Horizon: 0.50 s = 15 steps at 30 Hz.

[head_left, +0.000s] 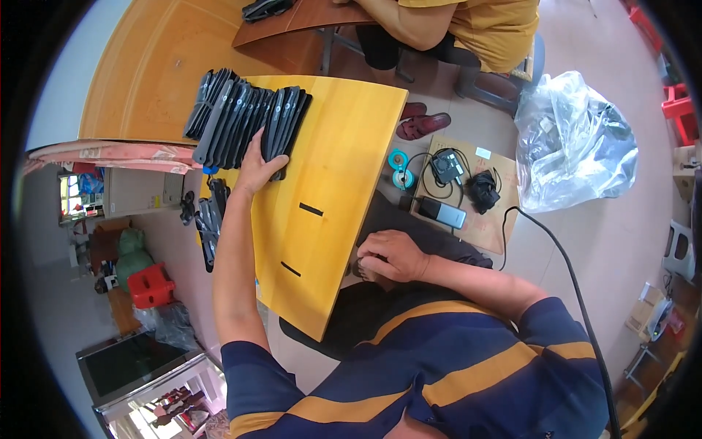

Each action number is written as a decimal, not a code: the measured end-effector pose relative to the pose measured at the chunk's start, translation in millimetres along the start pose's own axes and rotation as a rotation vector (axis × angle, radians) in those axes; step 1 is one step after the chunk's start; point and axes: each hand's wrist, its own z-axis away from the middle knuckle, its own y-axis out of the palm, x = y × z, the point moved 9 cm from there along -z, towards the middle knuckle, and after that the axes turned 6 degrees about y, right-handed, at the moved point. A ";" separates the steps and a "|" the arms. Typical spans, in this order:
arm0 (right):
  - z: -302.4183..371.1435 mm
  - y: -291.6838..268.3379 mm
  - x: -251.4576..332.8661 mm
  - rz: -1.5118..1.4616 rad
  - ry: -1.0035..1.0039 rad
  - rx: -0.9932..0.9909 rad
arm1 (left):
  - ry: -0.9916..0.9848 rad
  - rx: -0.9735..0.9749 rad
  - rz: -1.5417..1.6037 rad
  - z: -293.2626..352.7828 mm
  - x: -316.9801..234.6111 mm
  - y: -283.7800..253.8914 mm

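The left hand (257, 167) reaches to the far part of a yellow table (344, 139), thumb and fingers spread at the near end of a long row of black strips (232, 117). The strips stand packed side by side near the table's far left corner, and the hand touches the rightmost few — how firmly it grips them I cannot tell. A smaller group of black pieces (210, 223) lies along the left edge of the table, beside the left forearm. Two short black marks (311, 210) show on the bare yellow top. The right hand (395, 256) is bent over the person's lap, just beside the table's right edge, its fingers loosely curled; whether they hold anything I cannot tell. On the floor to the right, a cardboard sheet (499, 172) bears a grey box (442, 213) and a tangle of black cables (482, 192), with teal rolls (398, 159) just beside it. Farther right sits a clear plastic bag (574, 146); dark red sandals (425, 126) lie near the table's far right corner.
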 end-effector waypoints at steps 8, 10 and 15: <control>0.3 3.0 -3.4 0.003 0.011 0.017 | 0.031 -0.019 -0.010 -0.9 -2.1 0.5; 0.2 3.0 -2.9 0.002 0.009 0.018 | 0.012 -0.016 -0.024 0.3 -2.1 0.2; -0.3 2.4 -1.6 -0.010 0.005 0.018 | 0.043 -0.020 -0.049 1.0 -6.4 -0.5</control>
